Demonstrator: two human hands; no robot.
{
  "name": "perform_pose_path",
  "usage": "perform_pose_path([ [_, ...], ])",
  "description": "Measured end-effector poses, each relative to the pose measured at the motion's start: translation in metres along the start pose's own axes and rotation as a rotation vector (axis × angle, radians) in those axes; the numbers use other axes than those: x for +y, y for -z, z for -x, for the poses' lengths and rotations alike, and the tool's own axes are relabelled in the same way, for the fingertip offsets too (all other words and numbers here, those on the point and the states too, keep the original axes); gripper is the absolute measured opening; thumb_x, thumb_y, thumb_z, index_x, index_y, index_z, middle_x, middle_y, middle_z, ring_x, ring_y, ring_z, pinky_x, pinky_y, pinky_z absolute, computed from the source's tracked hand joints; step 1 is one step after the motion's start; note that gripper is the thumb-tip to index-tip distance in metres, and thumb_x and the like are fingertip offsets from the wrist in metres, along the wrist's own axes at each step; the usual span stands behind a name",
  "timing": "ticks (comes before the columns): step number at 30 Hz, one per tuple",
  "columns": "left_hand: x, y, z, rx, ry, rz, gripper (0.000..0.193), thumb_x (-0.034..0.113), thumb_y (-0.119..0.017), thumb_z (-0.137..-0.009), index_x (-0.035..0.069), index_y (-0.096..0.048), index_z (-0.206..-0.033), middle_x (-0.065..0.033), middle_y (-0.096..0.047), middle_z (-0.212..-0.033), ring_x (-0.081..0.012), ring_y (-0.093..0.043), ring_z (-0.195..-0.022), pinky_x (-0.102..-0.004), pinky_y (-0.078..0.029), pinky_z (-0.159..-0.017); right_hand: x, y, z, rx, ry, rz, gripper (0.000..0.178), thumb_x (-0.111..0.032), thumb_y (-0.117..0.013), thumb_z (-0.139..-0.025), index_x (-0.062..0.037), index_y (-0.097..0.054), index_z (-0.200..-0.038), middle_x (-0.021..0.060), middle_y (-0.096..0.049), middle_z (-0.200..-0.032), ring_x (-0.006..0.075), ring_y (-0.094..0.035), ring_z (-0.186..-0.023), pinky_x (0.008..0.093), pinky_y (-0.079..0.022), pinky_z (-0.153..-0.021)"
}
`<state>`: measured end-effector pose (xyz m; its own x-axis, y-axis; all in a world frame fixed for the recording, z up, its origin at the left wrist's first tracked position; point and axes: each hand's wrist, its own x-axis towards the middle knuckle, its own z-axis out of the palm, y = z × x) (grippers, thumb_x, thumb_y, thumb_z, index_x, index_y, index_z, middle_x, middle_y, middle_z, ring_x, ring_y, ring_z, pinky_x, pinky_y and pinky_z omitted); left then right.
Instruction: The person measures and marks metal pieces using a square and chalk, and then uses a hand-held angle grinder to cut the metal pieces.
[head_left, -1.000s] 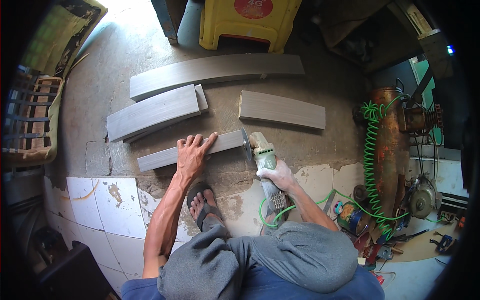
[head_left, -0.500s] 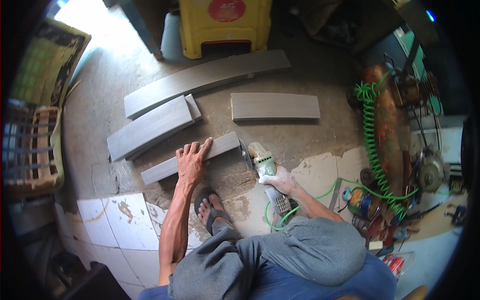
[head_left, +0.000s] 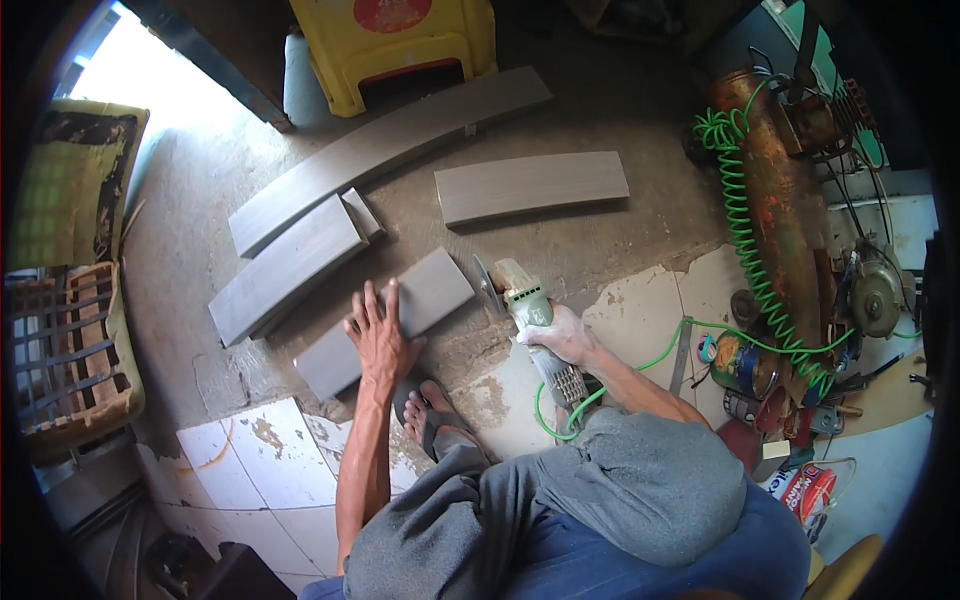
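My left hand (head_left: 380, 338) lies with its fingers spread on a short grey rectangular metal tube (head_left: 438, 287), which rests on the floor with a broad face up. In my right hand (head_left: 562, 338) is a pale green angle grinder (head_left: 531, 308), gripped around its body with the head pointing away from me. Its thin cutting disc (head_left: 487, 284) stands on edge just right of the tube's end, seemingly apart from it. My sandalled foot (head_left: 432, 415) is just behind the tube, near my left wrist.
Beyond lie a long metal tube (head_left: 400, 145), stacked shorter pieces (head_left: 285, 270) and another tube (head_left: 535, 187). A yellow plastic stool (head_left: 400, 50) stands behind. To the right are a rusty tank (head_left: 775, 210), a coiled green hose (head_left: 737, 220) and cans (head_left: 745, 362); a crate (head_left: 75, 350) is left.
The short tube has rolled from its narrow side onto a broad face. My left hand has loosened and its fingers have spread. The view has shifted slightly; my right hand keeps the grinder.
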<state>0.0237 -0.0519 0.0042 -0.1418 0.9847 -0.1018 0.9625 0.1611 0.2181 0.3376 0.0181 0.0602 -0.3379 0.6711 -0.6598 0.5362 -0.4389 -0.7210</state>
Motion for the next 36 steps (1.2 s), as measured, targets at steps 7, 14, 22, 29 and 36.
perform_pose_path([
  [7,-0.035,-0.007,-0.011,-0.07,-0.12,0.0,0.115,0.026,-0.096,-0.063,0.037,-0.039,-0.162,-0.023,-0.041,-0.154,-0.0418,-0.037,-0.145,-0.0637,-0.024,-0.119,0.002,-0.02,-0.003,-0.014,-0.048,0.075,0.054,-0.038,-0.082,-0.076,-0.0012,-0.067,-0.112,0.0112,-0.071,-0.096,0.0216,-0.067,-0.09,0.0365,-0.053,-0.083],
  [14,-0.03,-0.007,-0.01,-0.035,-0.14,-0.002,0.114,0.026,-0.096,-0.063,0.039,-0.04,-0.162,-0.0222,-0.042,-0.153,-0.0413,-0.04,-0.142,-0.0619,-0.026,-0.118,0.011,-0.024,-0.016,-0.012,-0.034,0.063,0.062,-0.04,-0.082,-0.075,0.0022,-0.063,-0.117,0.0127,-0.07,-0.099,0.0223,-0.067,-0.092,0.0361,-0.053,-0.084],
  [22,-0.029,-0.004,-0.009,-0.047,-0.115,-0.011,0.111,0.028,-0.096,-0.065,0.043,-0.04,-0.16,-0.0204,-0.043,-0.153,-0.0406,-0.04,-0.143,-0.0631,-0.027,-0.118,0.005,-0.023,-0.02,-0.081,-0.078,0.018,0.05,-0.024,-0.08,-0.079,-0.0023,-0.062,-0.12,0.0039,-0.066,-0.096,0.0129,-0.063,-0.084,0.031,-0.052,-0.076],
  [29,-0.028,-0.004,-0.009,-0.062,-0.097,0.014,0.11,0.028,-0.095,-0.066,0.043,-0.04,-0.16,-0.0194,-0.042,-0.154,-0.0402,-0.038,-0.144,-0.064,-0.026,-0.118,-0.007,-0.023,-0.017,-0.031,-0.06,0.015,0.05,-0.036,-0.082,-0.078,-0.0011,-0.066,-0.11,0.0078,-0.07,-0.091,0.0182,-0.067,-0.083,0.0347,-0.053,-0.076],
  [36,-0.026,-0.002,-0.011,-0.076,-0.091,0.022,0.109,0.029,-0.094,-0.068,0.043,-0.04,-0.16,-0.019,-0.041,-0.155,-0.0399,-0.037,-0.145,-0.0639,-0.026,-0.119,-0.01,-0.017,-0.027,-0.02,-0.051,0.089,0.055,-0.036,-0.083,-0.077,-0.0006,-0.066,-0.115,0.0092,-0.071,-0.095,0.0191,-0.067,-0.085,0.0349,-0.053,-0.078],
])
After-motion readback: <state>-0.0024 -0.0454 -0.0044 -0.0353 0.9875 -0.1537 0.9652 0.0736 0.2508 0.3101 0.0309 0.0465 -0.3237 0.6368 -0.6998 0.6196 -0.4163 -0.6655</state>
